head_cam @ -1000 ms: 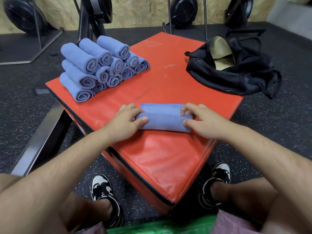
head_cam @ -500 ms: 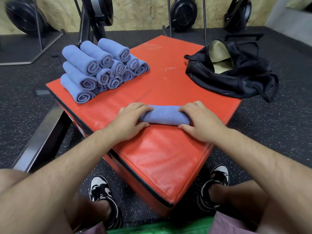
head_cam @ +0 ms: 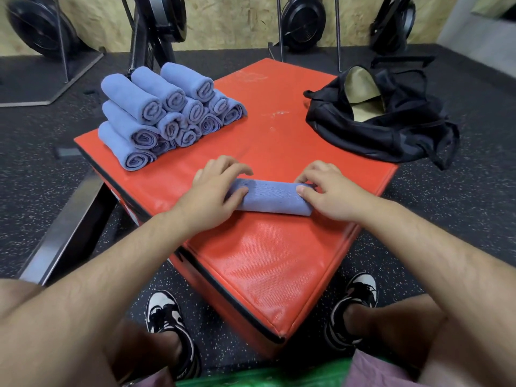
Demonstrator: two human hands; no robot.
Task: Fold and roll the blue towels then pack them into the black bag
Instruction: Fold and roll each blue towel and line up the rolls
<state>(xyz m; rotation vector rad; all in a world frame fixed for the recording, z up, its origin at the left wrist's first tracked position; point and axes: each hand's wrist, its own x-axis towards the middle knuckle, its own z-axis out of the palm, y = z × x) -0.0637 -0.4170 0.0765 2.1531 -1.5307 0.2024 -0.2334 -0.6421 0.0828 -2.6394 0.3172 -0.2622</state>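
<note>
Work item: one blue towel (head_cam: 272,198), rolled into a cylinder, lies crosswise on the middle of the red padded bench (head_cam: 265,261).

Left hand (head_cam: 215,196): fingers curled over the left end of the roll, thumb laid along its near side. The hand grips the towel against the bench surface.

Right hand (head_cam: 331,192): fingers bent over the right end of the roll, thumb pressed on top of the near edge. The hand grips the towel.

Finished stock: a stack of rolled blue towels (head_cam: 156,113) sits on the far left corner of the bench, in three tiers, with the spiral ends facing the near right. The stack is well apart from the towel in the hands.

Container: the black bag (head_cam: 391,127) lies slumped on the far right corner of the bench, with its mouth open and a tan lining showing inside. Part of the bag and a strap overhang the bench edge.

Surroundings: the bench stands on a speckled dark rubber floor (head_cam: 446,205). The person's black-and-white sneakers (head_cam: 167,317) rest on the floor on either side of the near corner. Black round machine housings (head_cam: 303,23) stand along the wood-panel wall behind.
</note>
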